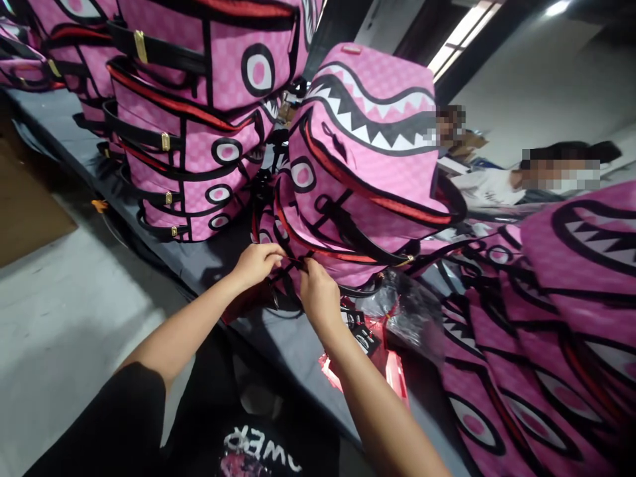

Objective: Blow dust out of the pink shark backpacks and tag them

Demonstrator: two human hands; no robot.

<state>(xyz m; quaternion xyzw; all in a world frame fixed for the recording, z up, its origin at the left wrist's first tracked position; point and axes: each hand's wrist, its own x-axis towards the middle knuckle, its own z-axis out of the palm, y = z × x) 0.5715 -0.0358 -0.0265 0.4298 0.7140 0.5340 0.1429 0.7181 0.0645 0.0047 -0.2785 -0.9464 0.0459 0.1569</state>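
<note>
My left hand (258,264) and my right hand (320,295) are close together at the near side of a stack of pink bags. Both are closed, with the fingertips pinched on a thin dark strip (291,259) that runs between them; its exact kind is too small to tell. Just beyond them stands the pink bag (387,79) at the top of this stack, printed with a toothed shark mouth and an eye. It has red-lined edges and a black handle (362,242). Lower bags in the stack are partly hidden by my hands.
To the left rises a taller stack of pink bags (199,139). More pink bags (527,371) lean at the right. Black tags (366,339), red packaging (395,371) and clear plastic (410,308) lie on the grey-covered table (298,351). People sit in the background.
</note>
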